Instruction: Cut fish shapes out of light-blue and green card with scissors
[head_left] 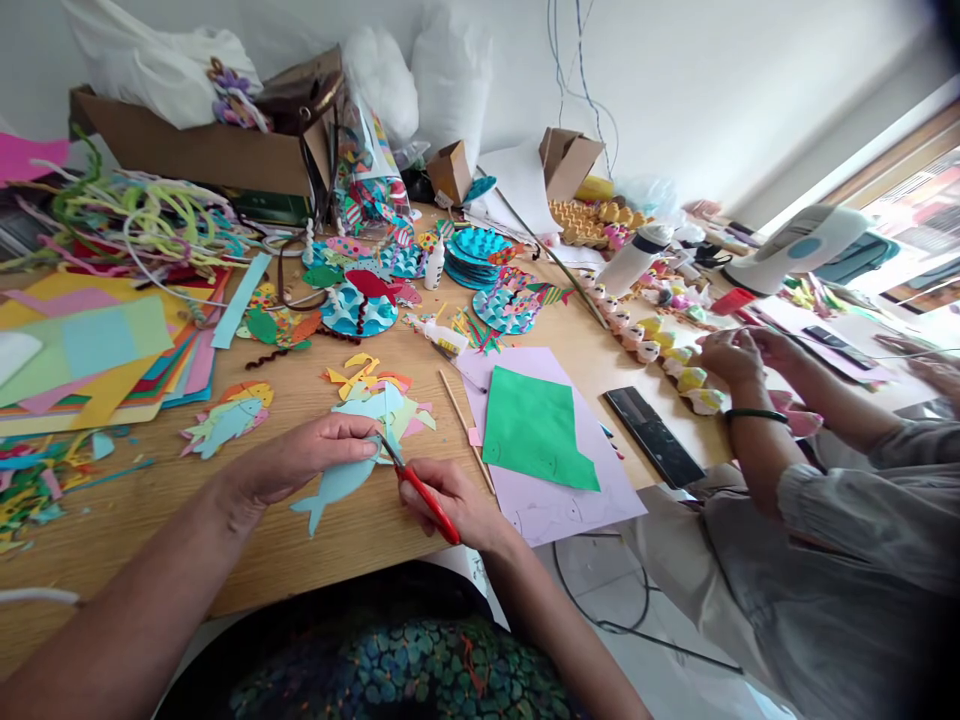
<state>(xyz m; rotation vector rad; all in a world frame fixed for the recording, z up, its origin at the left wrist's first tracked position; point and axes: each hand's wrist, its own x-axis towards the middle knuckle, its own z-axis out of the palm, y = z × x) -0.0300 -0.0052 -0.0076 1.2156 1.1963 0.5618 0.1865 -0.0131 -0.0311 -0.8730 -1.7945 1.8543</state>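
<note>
Light-blue paper cut in a fish shape (341,487) is pinched in my left hand (307,460), its tail pointing down and to the left. My right hand (450,495) grips red-handled scissors (431,502), whose blades meet the paper by my left fingertips. Behind my hands lies a pile of paper offcuts (405,405) in blue, yellow, orange and green. To the left rests a small stack of cut paper fish (229,418). Right of the scissors, a green sheet (536,425) lies on a lilac sheet (600,505) with pencil outlines.
Coloured paper sheets (112,350) and scraps (37,485) cover the table's left side. Decorated blue paper plates (360,312) and a glue bottle (435,263) stand behind. A wooden stick (466,430) and a black phone (652,435) lie rightward. A co-worker's hands (739,355) work at the right.
</note>
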